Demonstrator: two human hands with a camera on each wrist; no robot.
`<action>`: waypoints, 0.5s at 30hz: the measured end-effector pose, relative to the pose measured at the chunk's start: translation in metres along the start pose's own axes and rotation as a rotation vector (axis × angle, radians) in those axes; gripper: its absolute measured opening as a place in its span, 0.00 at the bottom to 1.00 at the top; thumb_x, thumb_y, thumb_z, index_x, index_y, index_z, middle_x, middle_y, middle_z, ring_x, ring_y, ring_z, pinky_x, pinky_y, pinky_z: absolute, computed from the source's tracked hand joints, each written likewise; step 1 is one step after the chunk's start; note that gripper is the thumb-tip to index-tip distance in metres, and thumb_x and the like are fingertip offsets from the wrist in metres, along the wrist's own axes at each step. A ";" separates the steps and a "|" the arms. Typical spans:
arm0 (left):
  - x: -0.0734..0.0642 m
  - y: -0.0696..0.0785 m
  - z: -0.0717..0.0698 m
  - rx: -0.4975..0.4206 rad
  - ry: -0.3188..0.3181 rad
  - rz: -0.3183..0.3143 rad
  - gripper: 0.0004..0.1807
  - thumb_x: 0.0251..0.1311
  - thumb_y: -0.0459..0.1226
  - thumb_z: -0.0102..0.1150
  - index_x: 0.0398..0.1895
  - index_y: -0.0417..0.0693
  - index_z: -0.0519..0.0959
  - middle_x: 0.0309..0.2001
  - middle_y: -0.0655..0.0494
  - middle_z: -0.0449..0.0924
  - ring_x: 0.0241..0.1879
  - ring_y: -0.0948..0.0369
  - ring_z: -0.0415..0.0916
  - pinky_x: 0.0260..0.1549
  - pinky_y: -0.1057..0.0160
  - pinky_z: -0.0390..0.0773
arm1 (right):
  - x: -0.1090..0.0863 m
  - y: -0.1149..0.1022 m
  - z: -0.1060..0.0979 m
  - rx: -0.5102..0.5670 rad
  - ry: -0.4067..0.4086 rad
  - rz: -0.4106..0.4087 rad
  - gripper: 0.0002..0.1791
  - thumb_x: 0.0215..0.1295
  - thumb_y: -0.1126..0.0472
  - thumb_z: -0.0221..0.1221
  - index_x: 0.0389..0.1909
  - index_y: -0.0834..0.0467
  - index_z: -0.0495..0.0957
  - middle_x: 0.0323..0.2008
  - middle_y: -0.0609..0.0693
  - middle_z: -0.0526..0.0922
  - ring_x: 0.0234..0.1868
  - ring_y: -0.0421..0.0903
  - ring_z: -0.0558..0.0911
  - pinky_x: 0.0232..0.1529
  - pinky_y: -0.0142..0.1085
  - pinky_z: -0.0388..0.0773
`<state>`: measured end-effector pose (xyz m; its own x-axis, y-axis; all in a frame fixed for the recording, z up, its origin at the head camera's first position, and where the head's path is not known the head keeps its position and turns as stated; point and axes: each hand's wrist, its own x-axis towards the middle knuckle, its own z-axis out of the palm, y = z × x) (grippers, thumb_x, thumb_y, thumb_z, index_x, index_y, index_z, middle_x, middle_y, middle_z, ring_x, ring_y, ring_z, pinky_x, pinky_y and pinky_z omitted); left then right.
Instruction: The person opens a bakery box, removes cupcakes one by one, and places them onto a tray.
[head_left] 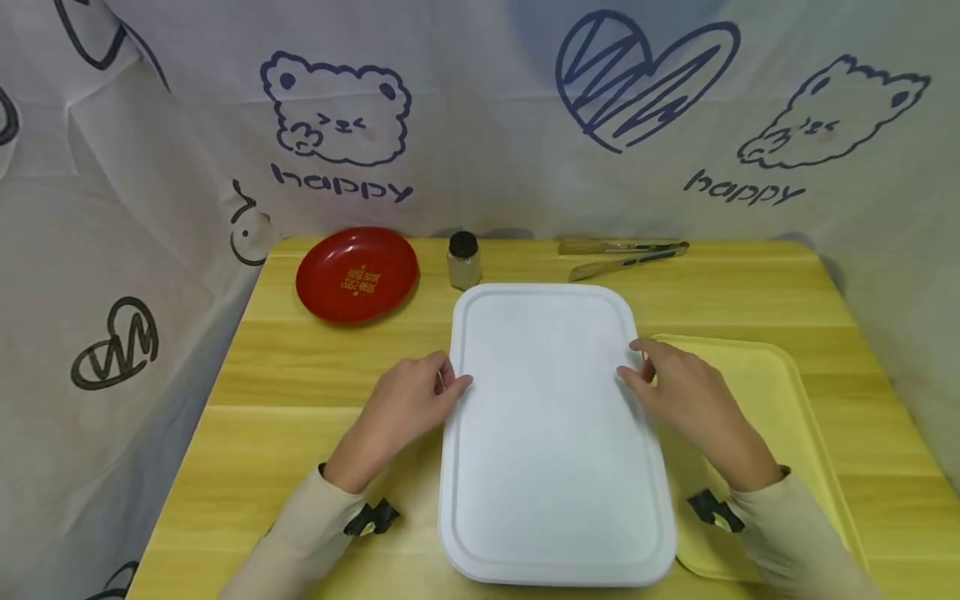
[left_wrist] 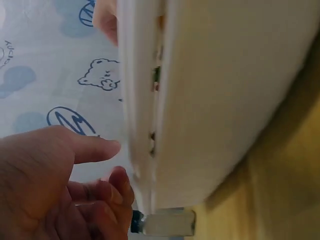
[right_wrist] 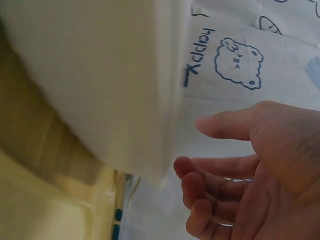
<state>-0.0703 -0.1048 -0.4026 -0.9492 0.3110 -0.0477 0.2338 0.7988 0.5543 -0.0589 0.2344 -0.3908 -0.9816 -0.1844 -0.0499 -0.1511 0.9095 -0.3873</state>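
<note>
A white rectangular lid [head_left: 555, 433] lies over a deep white box [left_wrist: 225, 100], long side pointing away from me. Through a narrow slit between lid and box, the left wrist view shows small bits of green and brown. At the lid's left edge is my left hand [head_left: 408, 396], thumb apart from the loosely bent fingers, fingertips right at the rim. My right hand [head_left: 690, 396] mirrors it at the right edge. In the right wrist view its thumb stands off the rim, while the index fingertip is close against it.
A red oval plate [head_left: 357, 277] and a dark-capped jar [head_left: 464, 262] stand at the back left. Tongs [head_left: 626, 258] lie along the back edge. A yellow tray [head_left: 757, 392] sits right of the box, partly under my right arm. Fabric sheets with drawings hang around the table.
</note>
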 end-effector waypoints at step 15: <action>-0.016 -0.002 0.018 -0.193 -0.039 -0.242 0.23 0.67 0.49 0.61 0.45 0.34 0.78 0.26 0.52 0.79 0.23 0.60 0.75 0.23 0.64 0.78 | -0.016 0.012 0.020 0.088 -0.036 0.088 0.28 0.72 0.57 0.56 0.64 0.72 0.66 0.27 0.52 0.80 0.25 0.46 0.77 0.27 0.41 0.75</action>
<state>-0.0514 -0.1021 -0.4178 -0.9629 0.1460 -0.2269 -0.0456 0.7409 0.6701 -0.0423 0.2408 -0.4129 -0.9856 -0.1196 -0.1194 -0.0519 0.8869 -0.4591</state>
